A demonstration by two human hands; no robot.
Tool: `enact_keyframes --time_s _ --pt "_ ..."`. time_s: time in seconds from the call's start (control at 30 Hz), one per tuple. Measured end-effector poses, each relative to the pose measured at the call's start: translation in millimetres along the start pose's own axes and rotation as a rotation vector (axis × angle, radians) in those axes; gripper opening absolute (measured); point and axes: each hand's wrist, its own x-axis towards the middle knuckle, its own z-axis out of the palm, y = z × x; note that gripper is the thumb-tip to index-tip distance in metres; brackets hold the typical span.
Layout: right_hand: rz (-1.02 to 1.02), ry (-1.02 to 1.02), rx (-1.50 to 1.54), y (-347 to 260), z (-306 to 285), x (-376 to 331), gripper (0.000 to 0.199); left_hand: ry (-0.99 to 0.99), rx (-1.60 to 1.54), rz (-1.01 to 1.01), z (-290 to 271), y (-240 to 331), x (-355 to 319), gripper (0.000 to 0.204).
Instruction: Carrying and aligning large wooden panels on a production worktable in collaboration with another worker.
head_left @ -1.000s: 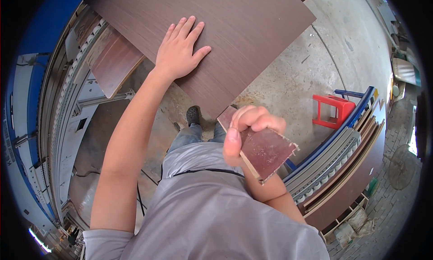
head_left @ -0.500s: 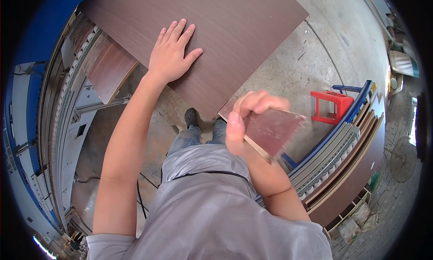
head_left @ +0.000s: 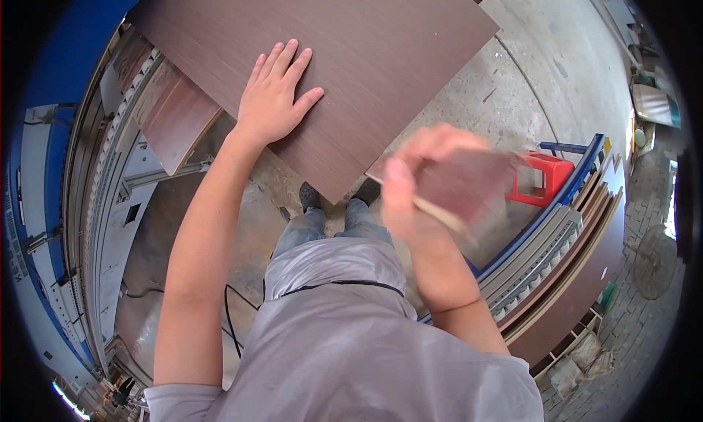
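My left hand (head_left: 272,105) lies flat with fingers spread on a large dark brown wood-grain panel (head_left: 381,70), close to its left edge. One corner of this panel points toward my body, above my shoes. To the right of that corner, raised off the panel, my right hand (head_left: 400,191) is closed around a small flat piece of reddish-brown board (head_left: 469,184) with a pale edge. Motion blurs both the right hand and the piece. My thumb presses the near side, while the other fingers curl over the far side.
Left of me runs a machine (head_left: 110,202) with a roller track and a brown board (head_left: 176,118) on it. On the right are a red plastic stool (head_left: 545,179), a blue metal frame (head_left: 512,246) and stacked brown boards (head_left: 578,290). A black cable (head_left: 228,312) lies on the floor.
My right hand has moved to the right and slightly up with the board piece, now more blurred. The left hand stays flat on the panel, shifted slightly toward me in view.
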Motion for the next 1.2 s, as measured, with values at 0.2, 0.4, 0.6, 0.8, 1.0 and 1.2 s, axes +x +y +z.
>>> enact_keyframes --time_s 0.2,0.4,0.6,0.8,1.0,1.2 --pt "-0.055 0.183 0.310 -63 -44 17 0.034 -0.011 -0.014 -0.005 0 1 0 0.063" --pt "0.012 0.123 0.031 4 12 8 0.028 -0.028 -0.026 -0.015 -1 1 -1 0.063" --pt "-0.090 0.385 0.434 -58 -45 20 0.024 -0.009 -0.014 -0.001 -5 3 3 0.065" --pt "-0.194 0.476 0.168 -62 -135 12 0.027 -0.118 -0.115 0.134 -23 78 -23 0.081" --pt "0.000 0.705 0.153 -42 -182 -56 0.028 -0.204 0.055 0.058 -23 137 -33 0.063" --pt "0.151 0.636 0.081 1 -204 -37 0.028 0.009 -0.386 -0.297 -27 111 -54 0.054"
